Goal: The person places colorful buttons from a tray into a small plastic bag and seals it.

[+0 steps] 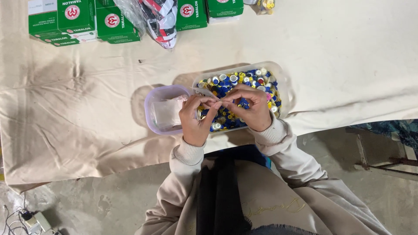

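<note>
My left hand (197, 118) and right hand (251, 106) meet fingertip to fingertip over the clear tub of mixed buttons (244, 93), pinching something tiny between them; I can't tell what. That tub sits mid-surface and looks nearly full. The smaller purple-rimmed tub (162, 109) just left holds only a whitish bag, so I judge it early going, most still unsorted.

single head-worn view, looking steeply down from above the person's chest onto a cloth-covered table (331, 52); moderately close; far table edge toward the frame's top.
</note>
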